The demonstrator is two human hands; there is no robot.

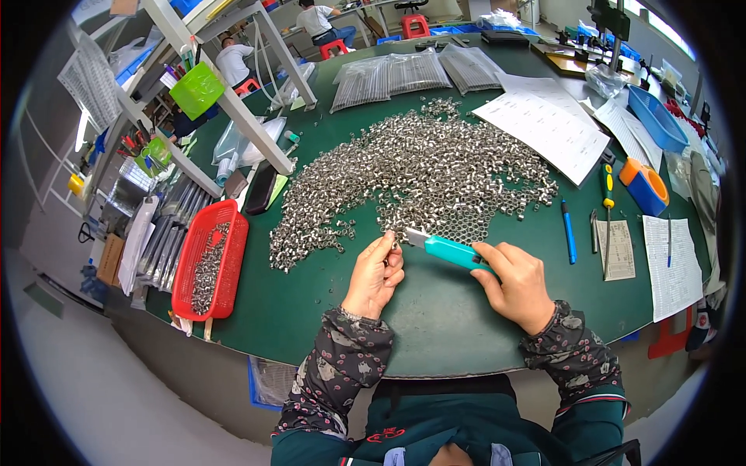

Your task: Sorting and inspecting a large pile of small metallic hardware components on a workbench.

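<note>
My right hand grips a teal utility knife, thumb and forefinger closed on its handle. Its blade points left, with the tip beside my left fingertips. Between thumb and forefinger my left hand pinches a small metal ring, partly covered by the fingers. Whether the blade touches the ring I cannot tell. Just beyond both hands spreads a wide heap of small silvery metal rings on the green tabletop. Some rings right behind the knife lie in a flat, single layer.
At left stands a red basket with more rings inside, near a dark phone. Bagged metal tubes and paper sheets lie behind the heap. To the right are a blue pen, a yellow-handled screwdriver and a tape roll.
</note>
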